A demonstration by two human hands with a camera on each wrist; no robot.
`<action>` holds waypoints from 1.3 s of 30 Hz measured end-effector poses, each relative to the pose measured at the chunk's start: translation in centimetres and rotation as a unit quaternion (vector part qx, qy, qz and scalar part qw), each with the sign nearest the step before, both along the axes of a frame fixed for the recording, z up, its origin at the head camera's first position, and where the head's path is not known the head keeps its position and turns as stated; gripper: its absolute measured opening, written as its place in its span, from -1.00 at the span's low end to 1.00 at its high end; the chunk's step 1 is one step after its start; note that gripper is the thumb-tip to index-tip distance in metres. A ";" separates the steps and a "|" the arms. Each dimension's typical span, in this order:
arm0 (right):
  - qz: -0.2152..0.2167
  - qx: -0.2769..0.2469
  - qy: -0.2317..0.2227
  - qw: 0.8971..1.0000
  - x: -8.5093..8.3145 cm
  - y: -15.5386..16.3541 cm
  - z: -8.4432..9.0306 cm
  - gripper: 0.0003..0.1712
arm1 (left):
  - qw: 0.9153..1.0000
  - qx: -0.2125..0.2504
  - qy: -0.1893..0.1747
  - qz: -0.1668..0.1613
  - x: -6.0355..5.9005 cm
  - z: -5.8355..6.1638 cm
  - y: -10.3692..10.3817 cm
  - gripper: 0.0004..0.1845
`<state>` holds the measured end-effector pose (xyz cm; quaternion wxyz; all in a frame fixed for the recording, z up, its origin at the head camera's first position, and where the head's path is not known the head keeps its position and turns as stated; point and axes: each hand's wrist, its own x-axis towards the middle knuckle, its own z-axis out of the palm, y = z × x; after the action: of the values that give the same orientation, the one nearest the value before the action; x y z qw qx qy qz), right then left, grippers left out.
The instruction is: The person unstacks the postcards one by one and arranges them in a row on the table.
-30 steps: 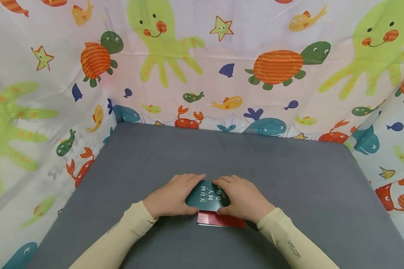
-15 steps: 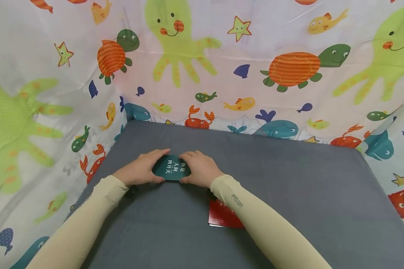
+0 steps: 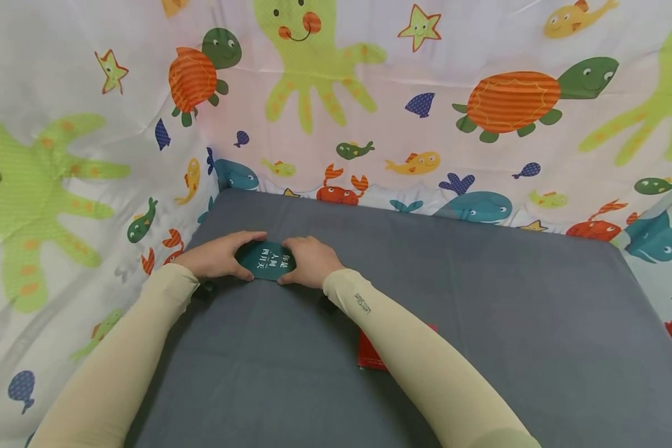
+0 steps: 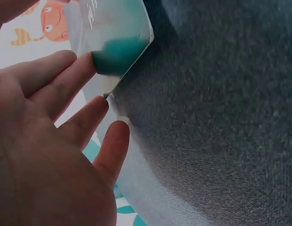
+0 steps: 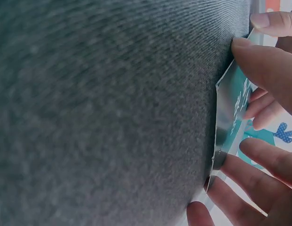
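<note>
A thin dark green booklet (image 3: 266,261) with white Chinese characters on its cover is at the back left of the grey table. My left hand (image 3: 215,255) holds its left end, thumb at the near edge and fingers at the far edge. On the opposite end, my right hand (image 3: 313,261) grips it the same way. Seen from the left wrist, the booklet (image 4: 124,28) is close to the table, with fingertips at its edge and corner. From the right wrist, a thumb and fingers border the booklet (image 5: 225,117); whether it touches the cloth I cannot tell.
A red booklet (image 3: 371,353) lies mid-table, mostly hidden under my right forearm. The grey table (image 3: 509,323) is enclosed at the back and sides by a white curtain (image 3: 364,81) printed with sea animals.
Both hands have carried the green booklet from above the red one toward the back left. The red booklet has stayed on the table. The head view has shifted a little.
</note>
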<state>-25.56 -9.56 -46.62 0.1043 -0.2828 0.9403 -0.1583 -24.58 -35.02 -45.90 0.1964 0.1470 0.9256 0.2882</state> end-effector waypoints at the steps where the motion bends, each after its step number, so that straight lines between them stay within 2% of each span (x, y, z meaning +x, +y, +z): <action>1: 0.002 0.001 0.001 1.000 0.0 0.0 0.2 -0.03 | 1.000 -0.002 0.000 0.001 0.0 0.1 0.0 0.09; 13: -0.018 0.001 0.009 1.000 0.3 1.4 0.9 -0.05 | 1.000 0.012 -0.008 -0.003 -0.9 0.5 1.3 0.08; 19: -0.002 0.002 0.000 1.000 0.5 2.2 0.6 0.01 | 1.000 0.008 -0.019 0.011 -0.2 0.1 1.8 0.14; 22: -0.005 -0.006 -0.001 1.000 1.0 3.8 0.6 0.05 | 1.000 0.005 -0.006 0.020 0.5 -0.4 2.5 0.25; 26: -0.017 -0.006 0.016 1.000 2.5 7.8 1.5 0.07 | 0.999 0.001 0.040 0.019 2.3 -0.1 5.1 0.35; 29: -0.022 -0.001 0.031 0.999 4.3 11.6 2.4 0.08 | 0.996 -0.005 0.084 -0.017 4.3 0.6 8.7 0.32; 31: -0.019 -0.009 0.040 0.999 6.0 14.1 2.8 0.09 | 0.994 0.001 0.099 -0.052 5.8 0.9 11.5 0.30; 33: -0.016 -0.020 0.049 0.998 8.0 16.3 2.8 0.10 | 0.992 0.012 0.090 -0.093 7.4 1.1 14.3 0.29; 35: -0.015 -0.032 0.051 0.998 10.0 18.2 2.6 0.13 | 0.990 0.019 0.064 -0.125 9.0 1.2 16.8 0.29; 37: -0.016 -0.039 0.046 0.998 11.7 19.9 2.1 0.18 | 0.988 0.019 0.041 -0.151 10.3 1.1 18.9 0.31; 39: -0.022 -0.038 0.031 0.999 13.1 21.4 1.6 0.25 | 0.985 0.009 0.036 -0.168 11.3 0.7 20.5 0.33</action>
<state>-12.41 11.80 -45.06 0.0606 -0.2707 0.9424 -0.1871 -13.25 -14.52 -45.18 0.2077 0.3121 0.8916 0.2540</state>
